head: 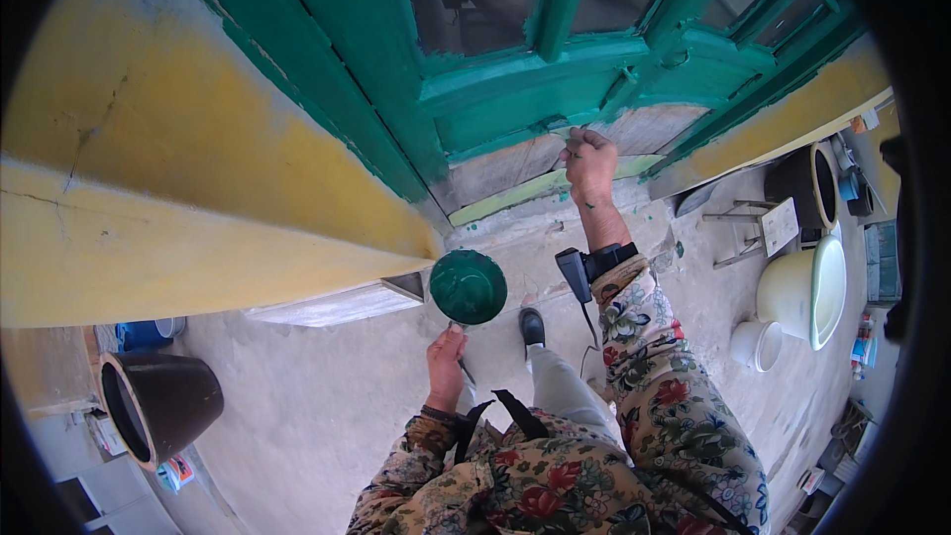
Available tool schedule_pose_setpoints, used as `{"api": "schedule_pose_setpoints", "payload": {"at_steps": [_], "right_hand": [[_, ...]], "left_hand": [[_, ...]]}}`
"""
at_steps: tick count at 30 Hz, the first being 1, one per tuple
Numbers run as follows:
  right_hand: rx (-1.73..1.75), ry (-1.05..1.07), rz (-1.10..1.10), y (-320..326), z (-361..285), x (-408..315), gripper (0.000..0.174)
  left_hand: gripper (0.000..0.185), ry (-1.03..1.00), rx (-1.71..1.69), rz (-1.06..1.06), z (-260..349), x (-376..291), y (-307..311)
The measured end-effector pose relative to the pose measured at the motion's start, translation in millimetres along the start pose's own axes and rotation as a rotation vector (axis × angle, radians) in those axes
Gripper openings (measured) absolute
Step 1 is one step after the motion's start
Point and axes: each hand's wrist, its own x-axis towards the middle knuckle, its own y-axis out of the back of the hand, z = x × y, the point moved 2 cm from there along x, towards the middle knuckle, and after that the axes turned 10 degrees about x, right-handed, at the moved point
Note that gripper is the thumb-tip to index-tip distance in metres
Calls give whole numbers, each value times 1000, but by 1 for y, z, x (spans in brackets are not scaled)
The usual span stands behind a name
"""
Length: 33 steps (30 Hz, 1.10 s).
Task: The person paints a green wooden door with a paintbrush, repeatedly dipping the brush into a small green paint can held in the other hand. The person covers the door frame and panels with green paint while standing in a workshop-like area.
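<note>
My left hand (pixel 446 365) grips the handle of a round container of green paint (pixel 468 287), held near waist height over the floor. My right hand (pixel 592 163) holds a paintbrush (pixel 559 129), whose bristles touch the lower part of a double wooden door (pixel 520 100). The door's upper frame and panels are wet-looking green. Below the brush a strip of bare, greyish wood (pixel 509 166) shows, with a pale green strip (pixel 513 197) along the bottom. Small green spots mark my right hand and wrist.
Yellow walls flank the door. At right stand a wooden stool (pixel 780 227), a dark glazed vat (pixel 802 186), a pale tub (pixel 795 296) and a white bucket (pixel 756 345). Another dark vat (pixel 174 401) is at left. Green paint drips dot the concrete by the threshold.
</note>
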Motion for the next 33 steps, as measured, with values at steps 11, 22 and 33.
{"api": "schedule_pose_setpoints", "payload": {"at_steps": [11,22,33], "right_hand": [[-24,-38,-22,6,-1,-1,23],[-217,63,-277,-50,63,-75,24],[-234,56,-419,-36,65,-87,25]], "left_hand": [[32,25,8,-12,-8,4,5],[33,7,80,-5,-9,1,5],[35,35,68,28,-8,-2,3]]}}
